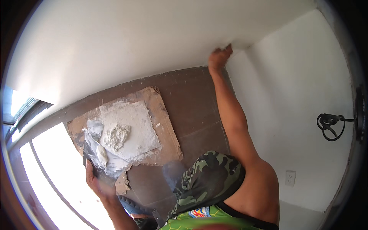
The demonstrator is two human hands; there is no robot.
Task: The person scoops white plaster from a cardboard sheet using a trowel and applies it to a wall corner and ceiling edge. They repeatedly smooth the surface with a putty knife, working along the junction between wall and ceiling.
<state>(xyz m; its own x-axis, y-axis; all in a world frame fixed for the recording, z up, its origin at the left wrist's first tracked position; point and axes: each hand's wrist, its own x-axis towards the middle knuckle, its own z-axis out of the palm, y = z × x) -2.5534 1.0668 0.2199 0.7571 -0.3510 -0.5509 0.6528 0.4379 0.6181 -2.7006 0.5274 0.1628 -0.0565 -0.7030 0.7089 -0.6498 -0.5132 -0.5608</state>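
My left hand [96, 183] grips the near edge of a dark flat plate [87, 153] smeared with white plaster. On the plate lies a lump of plaster [101, 155]. The plate's far part overlaps a white-coated board [142, 132], which bears a larger crumbly heap of plaster [117, 137]. My right arm is stretched far forward. At its end my right hand [219, 58] is closed, close to the white wall [153, 42] near the inside corner. Motion blurs its fingers, and a small dark thing at their tips is too unclear to name.
Under the board, a torn cardboard sheet [171, 142] covers part of the brown tiled floor [195, 99]. A second white wall [306, 84] rises at the right, with a socket [290, 178] and a coiled black cable [330, 122]. Bright light enters beside a window frame [28, 109] at the left.
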